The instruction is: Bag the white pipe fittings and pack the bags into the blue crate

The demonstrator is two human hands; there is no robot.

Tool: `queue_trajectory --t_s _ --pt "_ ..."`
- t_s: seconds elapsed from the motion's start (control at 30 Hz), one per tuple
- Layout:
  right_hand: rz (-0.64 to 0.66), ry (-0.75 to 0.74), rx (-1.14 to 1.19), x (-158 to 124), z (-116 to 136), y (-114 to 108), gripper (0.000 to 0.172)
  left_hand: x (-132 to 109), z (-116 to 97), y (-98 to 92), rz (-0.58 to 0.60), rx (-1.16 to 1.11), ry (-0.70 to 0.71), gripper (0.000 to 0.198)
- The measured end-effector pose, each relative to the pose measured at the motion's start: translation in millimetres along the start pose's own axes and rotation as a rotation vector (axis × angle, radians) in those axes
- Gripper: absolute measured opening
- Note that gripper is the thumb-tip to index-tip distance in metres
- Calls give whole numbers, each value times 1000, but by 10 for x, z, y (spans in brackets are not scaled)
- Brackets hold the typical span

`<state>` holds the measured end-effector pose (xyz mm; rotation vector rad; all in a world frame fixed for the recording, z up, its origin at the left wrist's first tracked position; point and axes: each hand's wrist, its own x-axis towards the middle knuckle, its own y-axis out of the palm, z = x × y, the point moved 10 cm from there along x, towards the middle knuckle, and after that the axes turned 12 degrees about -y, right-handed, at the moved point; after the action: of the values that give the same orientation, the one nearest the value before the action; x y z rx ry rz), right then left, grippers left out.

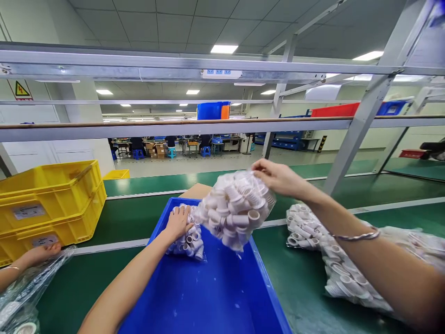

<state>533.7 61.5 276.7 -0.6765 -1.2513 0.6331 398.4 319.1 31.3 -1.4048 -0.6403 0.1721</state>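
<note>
My right hand [274, 176] pinches the top of a clear plastic bag [234, 208] full of small white tube fittings and holds it in the air over a blue tray [215, 292]. My left hand [178, 221] rests palm down, fingers together, on a second bag of the same white fittings [189, 241] lying at the far end of the tray. The lifted bag hangs tilted, its bottom just above the tray floor.
Further bags of white fittings [313, 232] lie on the green table [306, 283] under my right arm. Two stacked yellow crates [52, 204] stand at the left. Another person's hand [40, 254] holds a clear bag at the left edge. Metal frame bars [208, 127] cross ahead.
</note>
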Motion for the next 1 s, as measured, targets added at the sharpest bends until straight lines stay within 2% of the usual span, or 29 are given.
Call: queue_trajectory --t_s 0.17,0.27,0.33,0.4,0.47,0.5,0.53,0.6,0.67,0.7,0.77,0.83,0.93,1.0 --pt "351 -107 133 -81 137 1228 16 14 77 -12 5 -3 -21 75" --pt "487 -63 51 -189 -89 1787 16 21 47 -6 -1 -8 3 75" --pt "527 17 -44 -255 -295 1991 20 18 7 -33 -12 -11 17 72" --pt "525 73 -114 -301 -391 2049 25 -15 -56 -113 -41 -6 31 70" --pt "502 64 -131 -340 -319 2019 28 -109 -189 -218 -74 6 80 70" --pt "498 38 -123 -370 -237 1997 30 -195 -314 -264 -91 12 151 70" --pt "506 5 -110 -413 -143 1982 33 -323 -495 -300 -113 20 275 71" --pt "552 -61 -88 -542 15 1975 44 -740 -944 -306 -191 65 656 68" --pt "603 -87 -87 -698 58 1968 49 -1241 -1272 -187 -302 142 1037 63" --pt "617 -80 -93 -770 30 1951 46 -1412 -1357 -93 -348 180 1147 62" --pt "624 -38 -105 -889 -92 1896 38 -1526 -1437 93 -393 226 1191 60" --pt "625 6 -109 -959 -232 1844 32 -1499 -1455 230 -398 248 1150 56" --pt "633 30 -98 -924 -370 1869 29 -1453 -1449 315 -412 276 1106 52" --pt "638 31 -97 -800 -424 1991 32 -1449 -1453 324 -420 284 1086 52"
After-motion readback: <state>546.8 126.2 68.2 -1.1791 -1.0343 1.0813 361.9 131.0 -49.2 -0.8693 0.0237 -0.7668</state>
